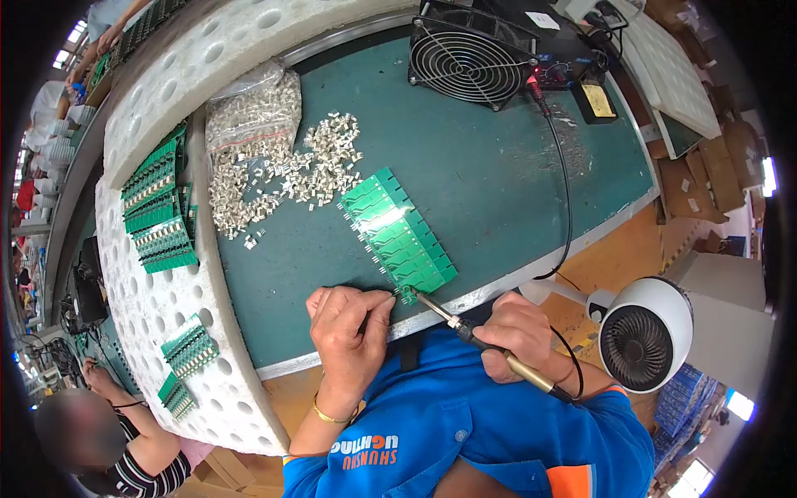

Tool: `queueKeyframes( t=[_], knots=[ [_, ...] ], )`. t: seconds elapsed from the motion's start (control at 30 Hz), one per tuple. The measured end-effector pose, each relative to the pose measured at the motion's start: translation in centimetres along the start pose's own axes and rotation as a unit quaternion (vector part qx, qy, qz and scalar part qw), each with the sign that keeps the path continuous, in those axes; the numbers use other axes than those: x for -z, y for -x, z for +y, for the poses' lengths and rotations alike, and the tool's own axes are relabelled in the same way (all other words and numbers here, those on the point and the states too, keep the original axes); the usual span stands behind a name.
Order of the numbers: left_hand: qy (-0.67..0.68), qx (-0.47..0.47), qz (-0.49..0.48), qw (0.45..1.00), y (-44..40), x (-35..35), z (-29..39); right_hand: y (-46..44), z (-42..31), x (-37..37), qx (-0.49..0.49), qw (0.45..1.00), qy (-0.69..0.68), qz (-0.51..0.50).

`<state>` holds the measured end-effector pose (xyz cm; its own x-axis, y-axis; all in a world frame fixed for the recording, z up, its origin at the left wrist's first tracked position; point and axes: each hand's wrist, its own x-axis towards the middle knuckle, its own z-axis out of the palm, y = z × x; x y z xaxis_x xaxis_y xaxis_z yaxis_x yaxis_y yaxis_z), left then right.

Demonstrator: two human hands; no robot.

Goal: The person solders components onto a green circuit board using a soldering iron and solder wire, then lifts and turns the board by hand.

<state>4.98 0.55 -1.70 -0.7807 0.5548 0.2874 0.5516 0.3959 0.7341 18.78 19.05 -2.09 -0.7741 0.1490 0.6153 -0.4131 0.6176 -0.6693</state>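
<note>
My right hand [516,334] is wrapped round the handle of a soldering iron [459,325]. The iron's tip meets the near end of a green circuit board panel [398,236] that lies flat on the bench. Small pale connectors with pins line the panel's left edge. Beside that same near corner, my left hand [344,328] is closed in a pinch, its fingertips at the board's edge. What it pinches is too small to make out. Past the panel's far left side spreads a pile of small white connectors [324,158], spilling from a clear plastic bag [253,112].
White foam trays [237,365] with stacked green boards [158,207] stand left. A black fan [473,62], soldering station [560,62] and yellow sponge [598,100] are at the back right. The iron's cable [568,191] crosses the right side. Another person sits lower left.
</note>
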Motion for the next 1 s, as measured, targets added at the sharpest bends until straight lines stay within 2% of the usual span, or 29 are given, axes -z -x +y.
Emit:
queueKeyframes(
  t=[1.0],
  knots=[
    [0.004, 0.001, 0.007, 1.0, 0.13, 0.09, -0.12, -0.78, 0.14, 0.06, 0.008, 1.0, 0.004, -0.023]
  ],
)
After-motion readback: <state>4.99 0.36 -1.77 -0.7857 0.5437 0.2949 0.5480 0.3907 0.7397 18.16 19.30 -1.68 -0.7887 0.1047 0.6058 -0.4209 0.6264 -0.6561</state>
